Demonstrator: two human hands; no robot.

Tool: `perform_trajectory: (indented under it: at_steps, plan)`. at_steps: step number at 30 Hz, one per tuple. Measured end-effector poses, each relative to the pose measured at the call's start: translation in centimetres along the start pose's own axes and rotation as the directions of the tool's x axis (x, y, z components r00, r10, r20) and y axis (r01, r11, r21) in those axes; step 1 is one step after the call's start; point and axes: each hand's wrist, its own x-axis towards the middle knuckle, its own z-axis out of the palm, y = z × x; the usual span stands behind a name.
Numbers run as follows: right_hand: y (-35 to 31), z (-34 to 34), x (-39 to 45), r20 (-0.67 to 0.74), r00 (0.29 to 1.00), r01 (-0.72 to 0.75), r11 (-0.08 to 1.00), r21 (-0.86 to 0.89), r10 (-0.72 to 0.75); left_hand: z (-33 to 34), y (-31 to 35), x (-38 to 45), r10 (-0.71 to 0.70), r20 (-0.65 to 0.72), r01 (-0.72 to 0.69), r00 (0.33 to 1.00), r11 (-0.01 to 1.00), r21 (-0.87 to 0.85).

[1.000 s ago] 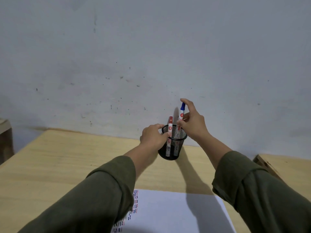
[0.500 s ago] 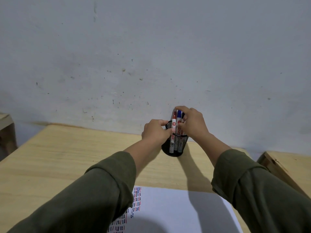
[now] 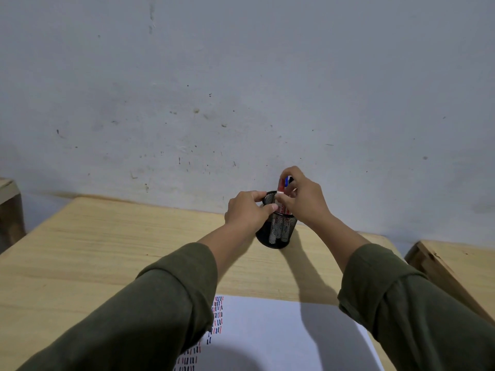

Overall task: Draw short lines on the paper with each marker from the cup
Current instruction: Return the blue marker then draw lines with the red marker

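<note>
A black mesh cup (image 3: 276, 232) stands near the far edge of the wooden table (image 3: 107, 250), with markers upright inside it. My left hand (image 3: 246, 210) grips the cup's left side at the rim. My right hand (image 3: 304, 198) is above the cup, thumb and fingers pinched on the red marker (image 3: 281, 188). A blue marker's cap (image 3: 288, 180) shows just behind it, partly hidden by my fingers. The white paper (image 3: 267, 336) lies close to me, with rows of short red, blue and black lines (image 3: 217, 315) along its left side, partly covered by my left sleeve.
A grey-white wall rises right behind the cup. A second wooden surface (image 3: 455, 266) stands to the right of the table across a narrow gap. Another wooden piece (image 3: 9, 204) is at the far left edge.
My right hand lowered the blue marker into the cup, then closed its fingers on the red marker. My left hand stayed on the cup.
</note>
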Motion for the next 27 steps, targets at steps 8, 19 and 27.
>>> perform_trajectory:
  at_steps: [8,19,27]
  plan:
    - [-2.9,-2.7,-0.6,-0.23,0.969,-0.005,0.931,0.365,0.095,-1.7,1.9,-1.1,0.065,-0.104,-0.08,0.992,0.985,-0.15]
    - [-9.1,-6.9,-6.5,-0.031,0.999,0.002,0.734,0.679,0.025,-6.4,7.9,-7.4,0.16,0.084,-0.081,0.984,0.805,-0.588]
    - [-9.7,-7.4,-14.6,0.247,0.968,-0.22,0.651,0.726,0.052,-7.6,4.6,-13.6,-0.16,0.021,0.116,0.987,0.614,-0.781]
